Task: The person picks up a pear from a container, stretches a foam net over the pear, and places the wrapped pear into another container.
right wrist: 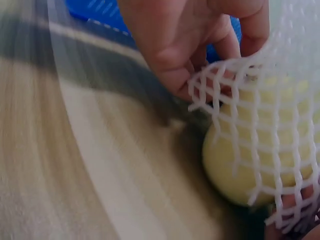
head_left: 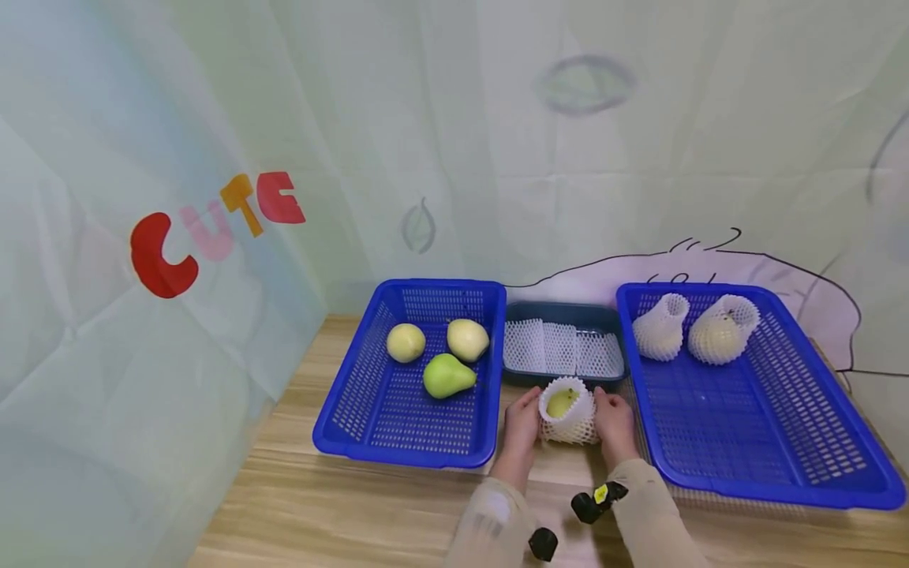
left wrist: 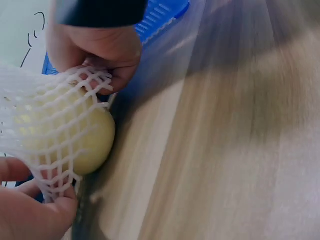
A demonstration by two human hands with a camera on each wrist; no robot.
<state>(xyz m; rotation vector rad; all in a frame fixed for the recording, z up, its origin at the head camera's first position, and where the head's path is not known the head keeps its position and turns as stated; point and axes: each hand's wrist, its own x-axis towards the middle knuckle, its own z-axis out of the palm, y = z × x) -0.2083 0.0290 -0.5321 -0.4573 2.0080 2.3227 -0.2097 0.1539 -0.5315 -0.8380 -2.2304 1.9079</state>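
A pale yellow pear (head_left: 561,403) sits inside a white foam net sleeve (head_left: 570,430) on the table, between both hands. My left hand (head_left: 521,422) pinches the sleeve's left side, and its fingers show at lower left in the left wrist view. On the opposite side, my right hand (head_left: 615,422) pinches the net's edge; it appears at the top of the left wrist view (left wrist: 100,52). The pear's rounded bottom bulges past the net's lower edge in both wrist views. At the sleeve's upper opening, part of the fruit is exposed.
A blue basket (head_left: 408,454) at left holds two pale pears and a green pear (head_left: 447,376). Behind the hands, a dark tray (head_left: 561,310) contains flat foam nets (head_left: 561,347). The right blue basket (head_left: 767,493) holds two net-covered pears (head_left: 716,338). A printed cloth hangs behind.
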